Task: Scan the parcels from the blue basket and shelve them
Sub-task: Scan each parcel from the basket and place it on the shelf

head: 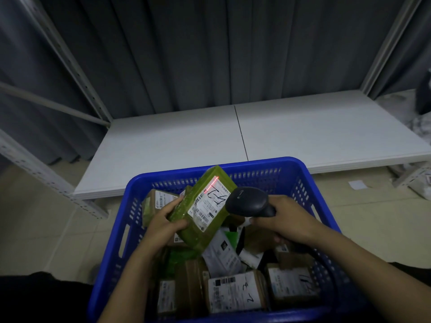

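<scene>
Green parcel (197, 231), scanner (247, 201), perhaps ten boxes (235, 293)

A red line (211, 184) is glowing across the white label (210, 202) of the green parcel (194, 234), beside the black scanner (249, 201). The slotted basket (256, 163) is showing bright blue around brown boxes (191, 287), and the white shelf (303, 131) is standing against a grey curtain (186, 54).

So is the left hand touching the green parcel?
Touching. The head view shows the left hand gripping the green parcel by its left edge.
</scene>
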Demonstrator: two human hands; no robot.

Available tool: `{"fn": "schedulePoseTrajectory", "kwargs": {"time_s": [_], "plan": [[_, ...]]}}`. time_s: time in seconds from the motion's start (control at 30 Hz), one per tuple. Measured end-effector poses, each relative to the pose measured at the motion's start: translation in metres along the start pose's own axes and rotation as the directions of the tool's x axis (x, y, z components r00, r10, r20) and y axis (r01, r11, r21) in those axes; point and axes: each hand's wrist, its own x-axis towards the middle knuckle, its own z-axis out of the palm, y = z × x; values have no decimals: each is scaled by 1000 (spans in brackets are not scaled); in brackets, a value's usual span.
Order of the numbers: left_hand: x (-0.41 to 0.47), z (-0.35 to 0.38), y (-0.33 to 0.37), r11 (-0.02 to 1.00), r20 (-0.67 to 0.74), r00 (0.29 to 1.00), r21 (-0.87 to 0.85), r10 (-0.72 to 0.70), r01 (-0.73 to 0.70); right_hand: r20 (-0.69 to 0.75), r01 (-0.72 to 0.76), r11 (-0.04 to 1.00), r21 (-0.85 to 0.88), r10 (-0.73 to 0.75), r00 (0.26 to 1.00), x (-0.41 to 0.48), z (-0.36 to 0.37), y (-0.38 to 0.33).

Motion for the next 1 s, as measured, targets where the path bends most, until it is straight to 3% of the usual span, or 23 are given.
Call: {"fn": "schedulePoseTrajectory", "kwargs": {"time_s": [0.43, 0.57, 0.7, 0.87, 1.0], "plan": [[-7, 2, 13, 999, -15, 999, 20, 49, -48, -38, 19, 999, 29, -17, 999, -4, -4, -15], [-15, -1, 39, 992, -55, 991, 38, 121, -119, -137, 42, 991, 125, -25, 990, -6, -7, -21], [-23, -3, 77, 986, -103, 982, -25, 159, -162, -334, 86, 952, 294, 18, 943, -12, -14, -31], [-34, 9, 140, 939, -107, 939, -80, 326, -335, -484, 239, 826, 511, 47, 874, -25, -31, -65], [-51, 29, 194, 888, -86, 905, -174, 416, -425, -576, 367, 731, 575, 43, 817, -41, -52, -99]]}}
